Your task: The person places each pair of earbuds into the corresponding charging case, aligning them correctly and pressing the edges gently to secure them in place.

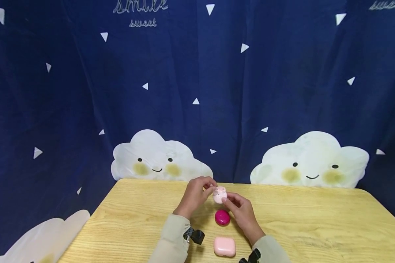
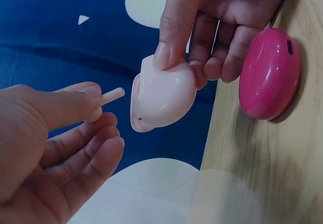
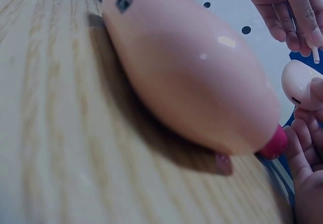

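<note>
My left hand (image 1: 195,194) pinches a pale pink earbud (image 2: 112,96) between thumb and fingers, its stem pointing at the case. My right hand (image 1: 243,213) grips a pale pink rounded earbud case (image 1: 219,197) by its side, thumb on the shell. The case's lid stands open in the head view, held up above the table. In the left wrist view a small gap separates the stem's tip from the case. The case's inside is mostly hidden there.
A shiny magenta rounded case (image 1: 222,217) lies on the wooden table (image 1: 316,223) just below the hands. Nearer the front is a closed pink rectangular case (image 1: 225,247). Behind the table hangs a dark blue curtain (image 1: 171,73) with clouds.
</note>
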`<state>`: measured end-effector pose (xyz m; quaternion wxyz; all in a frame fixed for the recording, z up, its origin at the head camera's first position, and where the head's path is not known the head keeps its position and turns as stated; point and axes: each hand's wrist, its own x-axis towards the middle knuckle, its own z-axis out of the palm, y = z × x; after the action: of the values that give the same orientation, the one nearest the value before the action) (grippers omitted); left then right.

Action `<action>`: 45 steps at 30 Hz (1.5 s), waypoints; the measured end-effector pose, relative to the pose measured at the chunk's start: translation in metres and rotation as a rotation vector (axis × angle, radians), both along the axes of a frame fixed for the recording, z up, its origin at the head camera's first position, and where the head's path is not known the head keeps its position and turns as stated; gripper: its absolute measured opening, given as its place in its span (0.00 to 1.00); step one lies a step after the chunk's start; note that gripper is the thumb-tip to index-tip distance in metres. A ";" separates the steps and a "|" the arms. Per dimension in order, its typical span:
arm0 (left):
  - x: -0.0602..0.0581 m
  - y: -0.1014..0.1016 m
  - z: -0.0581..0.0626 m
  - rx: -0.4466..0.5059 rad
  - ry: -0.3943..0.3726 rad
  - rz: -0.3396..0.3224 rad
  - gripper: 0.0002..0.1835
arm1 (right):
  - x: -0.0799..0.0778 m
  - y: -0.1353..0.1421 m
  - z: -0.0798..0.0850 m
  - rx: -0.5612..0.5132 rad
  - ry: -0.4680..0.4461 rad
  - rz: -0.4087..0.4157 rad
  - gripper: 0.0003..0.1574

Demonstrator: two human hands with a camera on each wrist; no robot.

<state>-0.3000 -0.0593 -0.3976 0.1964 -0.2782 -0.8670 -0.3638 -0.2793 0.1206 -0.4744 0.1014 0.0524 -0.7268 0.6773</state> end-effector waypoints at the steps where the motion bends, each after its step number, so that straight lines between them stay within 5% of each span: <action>1: 0.000 0.000 0.000 0.004 0.001 0.001 0.04 | 0.000 0.000 0.000 -0.003 0.000 0.001 0.19; 13: 0.003 0.008 -0.002 0.069 -0.090 0.034 0.08 | 0.001 0.000 -0.001 -0.003 0.028 0.012 0.19; 45: 0.006 0.016 -0.007 -0.063 -0.005 0.082 0.04 | 0.000 0.001 -0.001 0.023 0.050 0.016 0.18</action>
<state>-0.2944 -0.0431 -0.4049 0.2000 -0.2476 -0.8892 -0.3288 -0.2792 0.1212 -0.4757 0.1133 0.0765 -0.7314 0.6681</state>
